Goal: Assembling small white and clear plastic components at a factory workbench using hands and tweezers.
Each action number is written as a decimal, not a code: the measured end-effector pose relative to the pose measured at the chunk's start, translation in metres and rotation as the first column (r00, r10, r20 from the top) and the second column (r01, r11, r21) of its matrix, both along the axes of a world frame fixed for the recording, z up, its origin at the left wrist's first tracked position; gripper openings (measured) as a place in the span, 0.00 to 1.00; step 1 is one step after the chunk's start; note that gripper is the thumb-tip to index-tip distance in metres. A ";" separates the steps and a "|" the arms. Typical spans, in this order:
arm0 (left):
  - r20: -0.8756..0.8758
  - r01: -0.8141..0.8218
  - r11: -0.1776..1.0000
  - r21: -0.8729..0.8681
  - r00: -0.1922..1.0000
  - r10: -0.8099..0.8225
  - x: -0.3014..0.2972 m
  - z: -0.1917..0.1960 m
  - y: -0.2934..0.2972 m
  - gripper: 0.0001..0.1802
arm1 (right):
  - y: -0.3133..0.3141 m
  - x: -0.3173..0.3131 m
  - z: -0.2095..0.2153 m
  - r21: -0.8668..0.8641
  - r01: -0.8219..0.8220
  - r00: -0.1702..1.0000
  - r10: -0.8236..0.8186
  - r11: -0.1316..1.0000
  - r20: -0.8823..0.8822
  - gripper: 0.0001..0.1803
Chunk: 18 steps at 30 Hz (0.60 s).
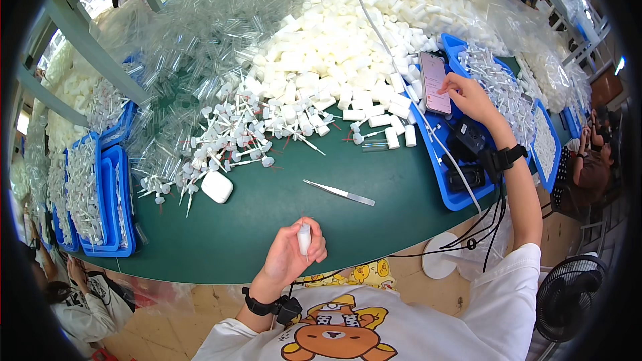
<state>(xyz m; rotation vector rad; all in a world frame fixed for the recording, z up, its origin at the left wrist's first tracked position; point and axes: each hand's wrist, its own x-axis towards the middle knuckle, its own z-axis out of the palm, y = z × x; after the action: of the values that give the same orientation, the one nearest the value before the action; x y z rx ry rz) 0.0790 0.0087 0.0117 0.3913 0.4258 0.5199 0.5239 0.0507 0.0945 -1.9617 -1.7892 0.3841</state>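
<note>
The left hand (289,254) is at about 6 o'clock, near the table edge, and its fingers are closed around a small white bottle (304,237), which stands almost upright in the grip. The right hand (470,97) is far away at 2 o'clock, with the arm stretched out. Its fingers are loosely spread and the fingertips touch the screen of a phone (435,83), which leans on a blue tray (447,160); this hand holds nothing.

On the green table (287,220), tweezers (340,192) lie free in the middle, a little toward 3 o'clock from the held bottle. A small white case (217,187) lies at 9 o'clock from them. Behind it, scattered pump heads (247,137) with thin tubes cover the table, and a big heap of white bottles (334,53) rises at 12 o'clock. Clear tubes (200,40) are piled at 10 o'clock.

As I judge it, the work is far from finished: the heaps of loose parts are very large, and only one bottle is in hand. I cannot tell if this bottle already has its pump. Filled trays (93,194) stand at 9 o'clock, so some part seems done.
</note>
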 end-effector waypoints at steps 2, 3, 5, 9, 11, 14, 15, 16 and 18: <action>-0.001 -0.001 1.000 0.003 1.000 0.001 0.000 0.000 0.000 0.17 | 0.000 0.001 0.000 -0.018 -0.019 0.999 0.020 1.000 0.045 0.08; -0.001 0.000 1.000 0.003 1.000 0.000 0.000 0.000 0.001 0.17 | -0.001 0.001 -0.001 0.010 -0.008 1.000 0.008 1.000 0.013 0.08; -0.004 -0.003 1.000 0.003 1.000 0.003 0.000 0.000 0.001 0.17 | 0.000 -0.003 0.001 0.037 0.000 1.000 0.001 0.999 -0.020 0.07; -0.003 -0.005 1.000 -0.001 1.000 0.005 0.000 0.000 0.001 0.17 | -0.001 -0.012 0.011 -0.053 0.126 0.989 -0.130 0.991 -0.073 0.07; -0.002 -0.007 1.000 -0.003 1.000 0.007 0.000 -0.001 0.000 0.17 | -0.001 -0.012 0.012 -0.073 0.145 0.986 -0.150 0.987 -0.074 0.07; -0.005 -0.002 1.000 -0.004 1.000 0.002 0.000 -0.001 0.001 0.17 | -0.002 -0.006 0.006 -0.027 0.095 0.994 -0.097 0.995 -0.049 0.07; 0.036 0.013 1.000 0.004 0.999 -0.013 -0.001 -0.002 0.001 0.16 | -0.002 0.001 0.002 -0.019 0.065 0.997 -0.065 0.998 -0.040 0.07; 0.074 0.025 1.000 0.012 0.997 -0.025 -0.002 -0.004 0.001 0.15 | -0.001 0.003 0.000 -0.012 0.031 0.999 -0.032 0.999 -0.031 0.06; 0.075 0.025 1.000 0.011 0.997 -0.025 -0.002 -0.004 0.001 0.15 | -0.001 0.004 -0.001 -0.009 0.036 0.999 -0.037 0.999 -0.039 0.07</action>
<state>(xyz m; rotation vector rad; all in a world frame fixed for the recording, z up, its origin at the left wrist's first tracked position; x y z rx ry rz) 0.0771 0.0100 0.0074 0.3853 0.3459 0.5111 0.5280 0.0493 0.0939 -1.9760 -1.7279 0.4150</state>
